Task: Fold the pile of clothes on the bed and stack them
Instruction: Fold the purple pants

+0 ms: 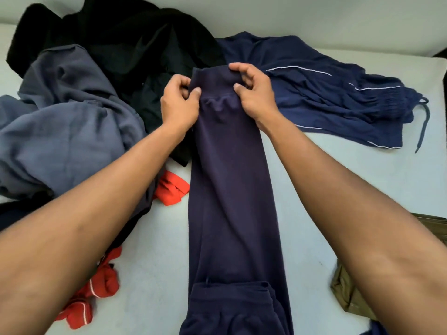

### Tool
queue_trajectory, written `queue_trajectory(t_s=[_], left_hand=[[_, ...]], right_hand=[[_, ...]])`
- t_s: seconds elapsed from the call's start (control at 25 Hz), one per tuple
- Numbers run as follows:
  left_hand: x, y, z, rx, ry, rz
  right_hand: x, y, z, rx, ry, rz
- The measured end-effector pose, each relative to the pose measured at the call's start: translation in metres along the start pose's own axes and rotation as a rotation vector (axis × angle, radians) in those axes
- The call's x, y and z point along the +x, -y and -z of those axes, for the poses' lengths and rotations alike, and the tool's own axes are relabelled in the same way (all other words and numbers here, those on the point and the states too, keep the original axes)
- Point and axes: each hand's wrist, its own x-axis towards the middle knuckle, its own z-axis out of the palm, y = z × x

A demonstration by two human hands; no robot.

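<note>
Sweatpants of dark purple fleece (232, 189) lie in a long narrow strip on the pale bed sheet (157, 262).
Left hand (179, 105) and right hand (254, 97) pinch its banded far end, fingers curled; cloth soft, matte.

Under the fingers (242, 68) and out to both sides of them, a bed (157, 274) in a pale blue-white sheet, smooth and flat. Well beyond the fingers, a plain pale grey-green wall (314, 15) along the mattress edge. Far right of the fingers, a dark corner (442, 53). Soft, even light, only faint shadows.
</note>
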Motion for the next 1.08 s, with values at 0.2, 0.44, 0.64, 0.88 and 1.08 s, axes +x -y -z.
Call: queue_trajectory(t_s=[0.2,0.44,0.64,0.88,1.08], left_hand=[[0.011,0.036,-0.009,0.362,0.120,-0.114],[-0.017,0.022,-0.020,0.146,0.156,0.053],[-0.115,0.039,0.001,0.240,0.024,-0.267],[-0.246,0.103,0.023,0.314,0.209,0.108],[-0.255,0.095,0.023,0.260,0.273,0.339]], right_hand=[[0.000,-0.046,-0.022,-0.280,-0.094,0.062],[-0.023,-0.041,-0.003,-0.267,-0.123,0.005],[-0.106,-0.054,0.014,-0.280,-0.259,-0.107],[-0.232,-0.088,0.012,-0.498,-0.212,-0.137],[-0.189,-0.052,-0.006,-0.629,0.035,0.354]])
